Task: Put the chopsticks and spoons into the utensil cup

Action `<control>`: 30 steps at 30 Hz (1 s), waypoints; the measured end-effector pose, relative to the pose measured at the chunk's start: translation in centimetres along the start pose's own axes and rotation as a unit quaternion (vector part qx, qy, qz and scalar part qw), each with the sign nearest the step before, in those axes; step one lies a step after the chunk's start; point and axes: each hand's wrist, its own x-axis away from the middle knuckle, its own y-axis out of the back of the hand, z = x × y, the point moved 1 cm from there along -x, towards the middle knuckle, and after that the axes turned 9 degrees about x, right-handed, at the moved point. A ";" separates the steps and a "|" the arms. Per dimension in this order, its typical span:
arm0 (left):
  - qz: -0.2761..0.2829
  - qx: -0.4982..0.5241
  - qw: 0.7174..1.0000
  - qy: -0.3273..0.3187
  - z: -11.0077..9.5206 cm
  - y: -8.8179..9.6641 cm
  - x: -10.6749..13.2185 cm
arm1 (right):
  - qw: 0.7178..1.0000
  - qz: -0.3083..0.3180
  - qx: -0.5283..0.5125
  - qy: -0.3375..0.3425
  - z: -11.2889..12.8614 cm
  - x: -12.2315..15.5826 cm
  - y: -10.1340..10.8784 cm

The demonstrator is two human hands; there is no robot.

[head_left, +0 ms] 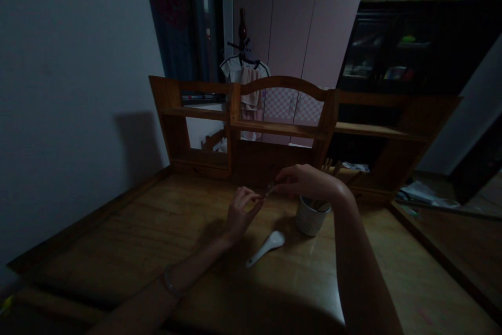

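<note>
Above the wooden desk, my left hand (240, 214) pinches with thumb and fingertips at one end of a small, slim, shiny thing (268, 191). My right hand (300, 181) reaches over from the right, its fingers closed at the other end of that thing. It is too small and dark to name. Below the hands, a white soup spoon (270, 245) lies on the desk with its bowl to the upper right. Just under my right wrist stands a pale holder with small holes (309, 220), with several chopstick-like sticks (328, 166) in it, partly hidden by the wrist.
The wooden desk (149, 235) carries a shelf unit (278, 128) along its back edge. A white wall (70, 89) borders the left side. Beyond are a pink wardrobe (292, 37), clothes on a stand (245, 71) and a dark cabinet (392, 47). The room is dim.
</note>
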 end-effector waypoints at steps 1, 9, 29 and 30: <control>0.000 -0.001 1.000 -0.001 0.0 0.0 0.0 | 1.000 -0.002 -0.001 0.001 -0.1 0.0 0.0; -0.005 -0.001 1.000 0.009 -0.2 0.1 -0.1 | 1.000 0.000 -0.003 -0.003 -0.4 -0.1 -0.1; -0.011 -0.010 1.000 -0.005 0.3 -0.2 0.0 | 1.000 0.002 -0.001 0.007 -0.1 -0.3 -0.4; -0.008 -0.008 1.000 0.002 0.3 -0.2 0.0 | 1.000 0.002 -0.003 0.007 -0.1 -0.3 -0.4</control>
